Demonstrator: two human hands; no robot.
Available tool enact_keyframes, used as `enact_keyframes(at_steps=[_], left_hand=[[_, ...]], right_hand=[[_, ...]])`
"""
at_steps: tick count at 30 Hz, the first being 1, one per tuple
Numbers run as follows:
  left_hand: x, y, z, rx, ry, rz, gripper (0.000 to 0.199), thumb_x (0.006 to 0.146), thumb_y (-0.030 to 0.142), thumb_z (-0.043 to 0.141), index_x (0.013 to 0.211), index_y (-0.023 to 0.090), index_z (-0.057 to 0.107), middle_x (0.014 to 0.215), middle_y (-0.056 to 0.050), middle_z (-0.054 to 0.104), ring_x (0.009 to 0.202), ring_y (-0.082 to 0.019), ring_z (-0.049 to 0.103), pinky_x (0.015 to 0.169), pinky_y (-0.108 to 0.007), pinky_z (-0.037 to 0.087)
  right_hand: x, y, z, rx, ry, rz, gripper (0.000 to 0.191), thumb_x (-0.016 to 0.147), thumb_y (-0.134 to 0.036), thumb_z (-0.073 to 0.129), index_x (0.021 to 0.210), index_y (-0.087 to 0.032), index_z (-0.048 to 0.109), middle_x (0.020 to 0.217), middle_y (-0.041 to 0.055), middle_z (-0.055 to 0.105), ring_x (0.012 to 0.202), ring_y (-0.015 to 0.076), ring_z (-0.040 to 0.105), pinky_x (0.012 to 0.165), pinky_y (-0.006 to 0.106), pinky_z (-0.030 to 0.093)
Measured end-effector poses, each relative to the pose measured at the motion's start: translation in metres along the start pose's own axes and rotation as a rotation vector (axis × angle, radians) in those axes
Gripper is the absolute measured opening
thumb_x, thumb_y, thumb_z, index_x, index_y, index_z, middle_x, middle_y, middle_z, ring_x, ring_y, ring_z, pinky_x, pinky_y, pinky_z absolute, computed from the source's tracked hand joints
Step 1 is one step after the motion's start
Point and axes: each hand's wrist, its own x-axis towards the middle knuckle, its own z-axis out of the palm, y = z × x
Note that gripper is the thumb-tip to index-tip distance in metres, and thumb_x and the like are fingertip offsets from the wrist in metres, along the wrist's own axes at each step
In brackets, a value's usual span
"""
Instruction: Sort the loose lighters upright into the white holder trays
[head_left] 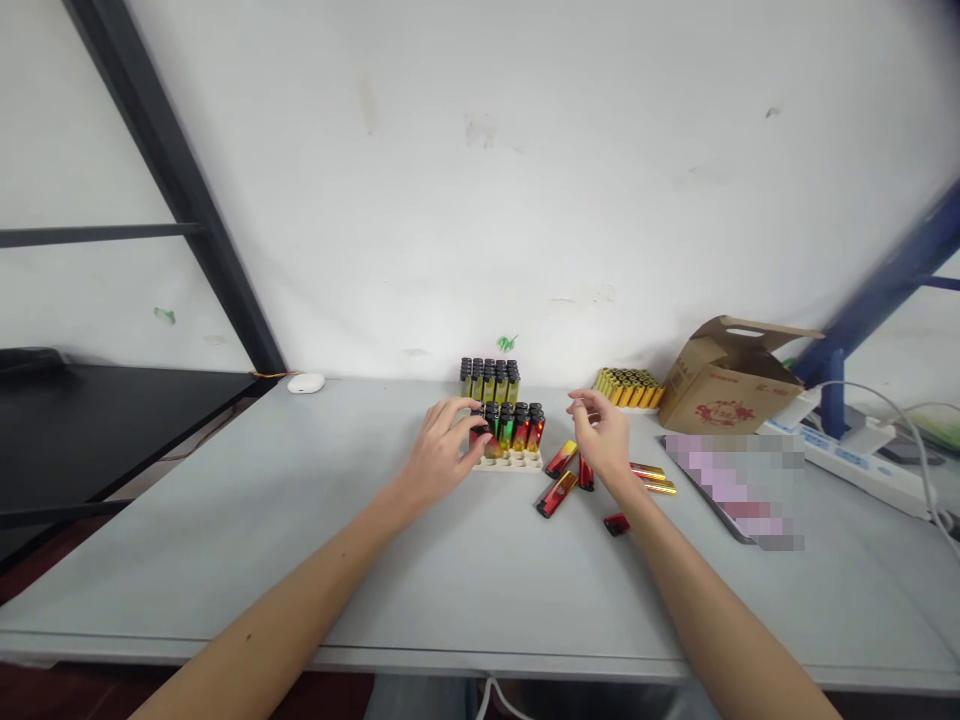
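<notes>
Resting on the lighter tray (517, 461), left hand (442, 450); box (731, 380) print unreadable.

The lighters (556, 493) lying loose at the centre look like glossy plastic, red running to gold, with a mirror-like sheen. Those standing in the tray (508, 461) share that gloss and carry dark, matt-looking caps. The tray itself seems pale, dull plastic. The surface (225, 540) is grey, smooth and matt, with only faint reflections. At two o'clock the box (726, 378) is brown corrugated cardboard, rough and unshiny. Beside it, the power strip (855, 458) is white, smooth plastic. At ten o'clock the small case (306, 383) is glossy white plastic. The wall (525, 150) is matt white paint, scuffed and stained.
</notes>
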Motion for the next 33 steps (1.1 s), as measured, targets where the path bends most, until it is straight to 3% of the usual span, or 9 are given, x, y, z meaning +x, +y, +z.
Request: enact_keyframes(at_steps=[10, 13, 16, 19, 22, 25, 28, 30, 33], left_hand=[[-0.002, -0.004, 0.004, -0.02, -0.004, 0.01, 0.018, 0.094, 0.026, 0.052, 0.106, 0.024, 0.064, 0.117, -0.008, 0.058, 0.113, -0.024, 0.053, 0.096, -0.045, 0.046], [-0.003, -0.004, 0.006, -0.019, 0.005, 0.014, 0.024, 0.094, 0.026, 0.052, 0.117, 0.026, 0.061, 0.121, -0.009, 0.056, 0.114, -0.023, 0.052, 0.098, -0.045, 0.045], [-0.003, -0.004, 0.006, -0.013, 0.003, -0.018, 0.029, 0.094, 0.028, 0.054, 0.123, 0.026, 0.056, 0.122, -0.009, 0.055, 0.112, -0.023, 0.053, 0.099, -0.044, 0.045], [-0.003, -0.004, 0.006, -0.003, -0.011, -0.067, 0.032, 0.093, 0.031, 0.055, 0.124, 0.025, 0.053, 0.121, -0.008, 0.055, 0.112, -0.024, 0.053, 0.1, -0.044, 0.044], [-0.004, -0.005, 0.007, 0.005, -0.03, -0.115, 0.028, 0.092, 0.031, 0.055, 0.119, 0.026, 0.054, 0.121, -0.008, 0.054, 0.113, -0.024, 0.052, 0.1, -0.043, 0.044], [-0.004, -0.004, 0.008, 0.021, -0.042, -0.134, 0.02, 0.092, 0.031, 0.056, 0.111, 0.025, 0.057, 0.122, -0.008, 0.052, 0.114, -0.024, 0.052, 0.098, -0.042, 0.045], [-0.005, -0.003, 0.008, 0.025, -0.049, -0.136, 0.023, 0.091, 0.031, 0.057, 0.113, 0.024, 0.056, 0.123, -0.008, 0.051, 0.113, -0.024, 0.052, 0.097, -0.041, 0.046], [-0.004, -0.002, 0.007, 0.019, -0.055, -0.142, 0.028, 0.09, 0.031, 0.058, 0.117, 0.024, 0.053, 0.123, -0.009, 0.051, 0.113, -0.024, 0.052, 0.097, -0.041, 0.046], [-0.004, -0.001, 0.007, 0.014, -0.066, -0.16, 0.031, 0.09, 0.03, 0.058, 0.119, 0.023, 0.051, 0.122, -0.009, 0.05, 0.115, -0.024, 0.051, 0.099, -0.041, 0.045]], right_hand=[[0.004, 0.011, 0.001, -0.089, -0.115, -0.014, 0.024, 0.078, -0.022, 0.05, 0.094, -0.02, 0.068, 0.089, 0.0065, 0.07, 0.076, 0.0211, 0.061, 0.069, 0.035, 0.048], [0.006, 0.017, -0.002, -0.198, -0.272, -0.017, 0.03, 0.074, -0.015, 0.048, 0.095, -0.019, 0.07, 0.102, 0.0086, 0.07, 0.096, 0.0251, 0.062, 0.084, 0.04, 0.048], [0.009, 0.018, -0.012, -0.234, -0.512, -0.041, 0.039, 0.068, -0.009, 0.05, 0.099, -0.02, 0.071, 0.112, 0.0078, 0.069, 0.111, 0.0267, 0.057, 0.099, 0.042, 0.042], [0.011, 0.019, -0.023, -0.194, -0.75, -0.058, 0.048, 0.062, -0.008, 0.054, 0.106, -0.021, 0.07, 0.118, 0.0066, 0.066, 0.112, 0.0265, 0.057, 0.096, 0.038, 0.044], [0.012, 0.021, -0.027, -0.144, -0.857, -0.068, 0.045, 0.059, -0.007, 0.055, 0.099, -0.022, 0.072, 0.115, 0.0065, 0.065, 0.104, 0.0256, 0.06, 0.089, 0.036, 0.048], [0.011, 0.026, -0.023, -0.1, -0.814, -0.069, 0.033, 0.057, -0.006, 0.054, 0.08, -0.022, 0.073, 0.103, 0.0055, 0.069, 0.091, 0.0238, 0.062, 0.08, 0.034, 0.049], [0.009, 0.031, -0.017, -0.233, -0.607, -0.008, 0.025, 0.056, -0.006, 0.058, 0.07, -0.023, 0.07, 0.083, 0.0047, 0.071, 0.076, 0.0223, 0.062, 0.069, 0.031, 0.047], [0.007, 0.033, -0.014, -0.442, -0.493, 0.026, 0.022, 0.059, -0.01, 0.06, 0.074, -0.022, 0.07, 0.083, 0.0062, 0.07, 0.077, 0.0226, 0.062, 0.068, 0.03, 0.044], [0.006, 0.031, -0.011, -0.646, -0.504, -0.012, 0.023, 0.072, -0.019, 0.059, 0.091, -0.019, 0.071, 0.1, 0.0108, 0.07, 0.091, 0.0246, 0.063, 0.075, 0.03, 0.043]])
